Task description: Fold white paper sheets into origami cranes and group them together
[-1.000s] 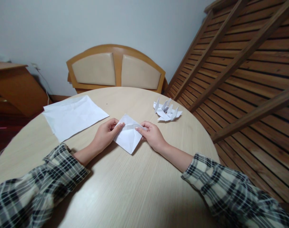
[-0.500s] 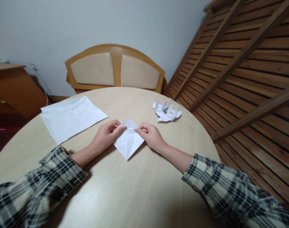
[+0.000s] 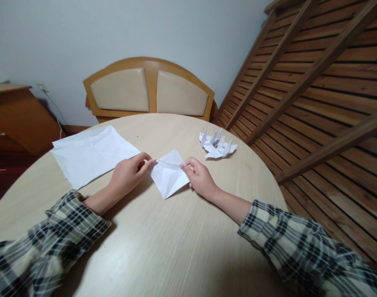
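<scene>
A small folded sheet of white paper point(image 3: 170, 178) is held between my hands, just over the middle of the table, one corner pointing toward me. Crease lines run across its upper face. My left hand point(image 3: 130, 173) pinches its left corner between thumb and fingers. On the other side, my right hand point(image 3: 200, 176) grips the right edge, thumb on top and fingers partly hidden beneath. Several folded paper cranes point(image 3: 217, 145) stand in a cluster beyond my right hand. Larger white sheets point(image 3: 94, 154) lie flat beyond my left forearm.
The round wooden table point(image 3: 163, 247) fills the foreground. Behind it stands a padded headboard point(image 3: 149, 88) against the wall. A slatted wooden frame point(image 3: 324, 90) leans along the right side. At the far left is a brown desk point(image 3: 18, 115) with a cable nearby.
My left hand has slid outward to the left corner of the folded paper. The paper has turned slightly and its near corner has moved away from me. My right hand keeps its hold.
</scene>
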`<action>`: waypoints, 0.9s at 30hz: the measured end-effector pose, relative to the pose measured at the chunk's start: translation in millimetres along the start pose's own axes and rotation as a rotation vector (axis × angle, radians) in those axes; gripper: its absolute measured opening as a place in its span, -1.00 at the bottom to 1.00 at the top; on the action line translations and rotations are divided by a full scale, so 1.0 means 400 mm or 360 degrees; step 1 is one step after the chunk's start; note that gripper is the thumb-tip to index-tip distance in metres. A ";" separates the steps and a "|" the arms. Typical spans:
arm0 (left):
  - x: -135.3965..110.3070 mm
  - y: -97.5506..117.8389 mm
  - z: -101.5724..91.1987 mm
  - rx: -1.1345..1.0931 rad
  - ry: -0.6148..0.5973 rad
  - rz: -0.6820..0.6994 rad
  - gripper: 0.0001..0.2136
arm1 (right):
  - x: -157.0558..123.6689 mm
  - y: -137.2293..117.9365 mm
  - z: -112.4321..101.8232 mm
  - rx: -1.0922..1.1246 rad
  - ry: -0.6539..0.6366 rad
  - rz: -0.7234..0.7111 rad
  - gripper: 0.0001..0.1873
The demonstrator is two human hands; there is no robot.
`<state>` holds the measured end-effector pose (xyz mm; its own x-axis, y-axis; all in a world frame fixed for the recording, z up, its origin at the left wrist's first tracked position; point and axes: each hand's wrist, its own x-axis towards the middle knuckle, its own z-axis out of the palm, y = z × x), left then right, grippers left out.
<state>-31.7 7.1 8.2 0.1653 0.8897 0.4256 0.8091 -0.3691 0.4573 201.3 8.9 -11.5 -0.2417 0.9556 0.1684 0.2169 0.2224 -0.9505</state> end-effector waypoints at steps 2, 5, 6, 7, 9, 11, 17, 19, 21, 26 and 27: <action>-0.002 -0.006 -0.009 0.0027 0.0126 -0.0029 -0.77 | 0.005 0.002 -0.009 0.0028 0.0096 0.0047 -0.71; -0.010 0.009 -0.014 0.0072 0.0172 0.0062 -0.80 | 0.012 0.006 -0.015 0.0094 0.0127 0.0094 -0.70; -0.014 0.019 -0.013 0.0072 0.0148 0.0167 -0.82 | 0.014 0.009 -0.015 0.0105 0.0118 0.0093 -0.69; -0.018 0.031 -0.011 0.0090 0.0153 0.0309 -0.84 | 0.015 0.012 -0.015 0.0111 0.0103 0.0086 -0.69; -0.029 0.056 -0.004 0.0126 0.0072 0.0616 -0.87 | 0.015 0.020 -0.014 0.0119 0.0068 0.0064 -0.71; -0.041 0.079 0.006 0.0167 -0.0065 0.0751 -0.87 | 0.015 0.029 -0.014 0.0099 0.0041 0.0043 -0.76; -0.089 0.090 0.060 0.0250 -0.0362 0.0720 -0.66 | 0.009 0.030 -0.023 -0.0404 -0.0024 0.0027 -0.59; -0.100 0.079 0.075 0.0296 -0.0399 0.0671 -0.60 | 0.006 0.021 -0.028 -0.0679 -0.0034 -0.0001 -0.47; -0.103 0.070 0.082 0.0309 -0.0444 0.0677 -0.56 | 0.005 0.009 -0.034 -0.0990 -0.0018 -0.0026 -0.38; -0.096 0.071 0.075 0.0365 -0.0524 0.0703 -0.55 | 0.014 0.001 -0.059 -0.1202 -0.0168 -0.0095 -0.54; -0.094 0.072 0.072 0.0364 -0.0533 0.0694 -0.55 | 0.017 0.004 -0.065 -0.1170 -0.0194 -0.0117 -0.58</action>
<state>1.7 -29.2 -17.0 0.6484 0.7192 0.2496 0.7215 -0.6852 0.1001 224.6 21.0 -4.9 -0.3738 0.9146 0.1541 0.7621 0.3976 -0.5110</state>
